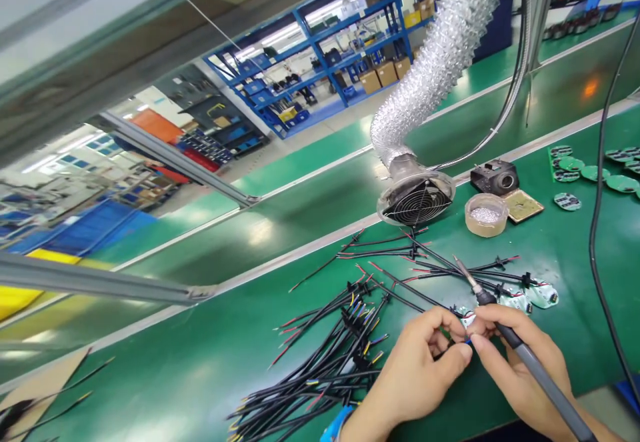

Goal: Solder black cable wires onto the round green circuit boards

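My left hand pinches a thin wire end and a small white piece between thumb and fingers. My right hand is wrapped round the grey handle of a soldering iron, whose tip points up and left, away from the pinch. Both hands meet over the green bench mat. A heap of black cables with coloured ends lies just left of my left hand. More cables with red tips fan out behind the hands.
A silver flexible duct ends in a round fan grille at the back of the mat. Beside it stand a small tub of solder bits, a yellow sponge tray and a black holder. Round green boards lie at the right. A black cord hangs down.
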A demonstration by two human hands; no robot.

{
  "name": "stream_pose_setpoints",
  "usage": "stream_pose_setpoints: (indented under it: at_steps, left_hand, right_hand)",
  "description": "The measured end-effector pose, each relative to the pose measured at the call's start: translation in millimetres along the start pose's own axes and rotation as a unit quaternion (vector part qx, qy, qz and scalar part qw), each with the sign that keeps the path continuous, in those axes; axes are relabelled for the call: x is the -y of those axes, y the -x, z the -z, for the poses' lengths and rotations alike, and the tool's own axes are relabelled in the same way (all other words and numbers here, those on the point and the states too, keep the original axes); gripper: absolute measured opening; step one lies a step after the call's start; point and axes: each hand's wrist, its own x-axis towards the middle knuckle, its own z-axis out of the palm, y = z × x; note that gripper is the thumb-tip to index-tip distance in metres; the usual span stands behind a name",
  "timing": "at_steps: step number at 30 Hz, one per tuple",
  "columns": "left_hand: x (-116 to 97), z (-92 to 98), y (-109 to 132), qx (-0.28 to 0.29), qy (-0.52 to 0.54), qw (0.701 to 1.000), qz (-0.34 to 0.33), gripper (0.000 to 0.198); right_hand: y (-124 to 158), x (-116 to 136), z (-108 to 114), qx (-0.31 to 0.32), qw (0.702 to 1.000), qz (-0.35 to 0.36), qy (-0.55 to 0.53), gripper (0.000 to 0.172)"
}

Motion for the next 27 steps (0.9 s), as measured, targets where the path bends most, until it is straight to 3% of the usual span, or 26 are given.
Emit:
stream_pose_setpoints:
  at_steps: [3, 5, 9, 14, 22, 27]
  left_hand:
    - [1.1, 4.0, -6.5, 0.071, 0.116, 0.989, 0.065, 0.039]
    - [1.0, 6.6, -9.7, 0.083, 0.139, 0.983, 0.081, 0.041]
    - [-2.4, 8.1, -10.2, 0.049, 0.136, 0.986, 0.078, 0.031]
    - [-5.3, 3.2, -4.4, -0.031, 0.143, 0.989, 0.014, 0.025]
    - [1.2, 7.6, -1.8, 0.022, 0.180, 0.981, 0.074, 0.049]
    - [-3.6, 7.1, 0.2, -0.014, 0.145, 0.989, 0.019, 0.042]
  right_hand:
    - [-0.2, 0.1, 1.0, -0.001, 1.000, 0.005, -0.026, 0.026]
    - [-0.1, -0.9, 1.7, 0.005, 0.999, 0.006, -0.046, 0.024]
    - [0.7, -3.7, 2.0, 0.014, 0.998, -0.006, -0.057, 0.025]
    - [-1.1, -1.6, -0.3, 0.021, 0.998, 0.004, -0.063, 0.031]
    - [-2.3, 0.3, -9.1, -0.023, 0.997, 0.038, -0.058, 0.024]
    - [-1.3, -0.6, -9.5, -0.028, 0.998, 0.036, -0.047, 0.030]
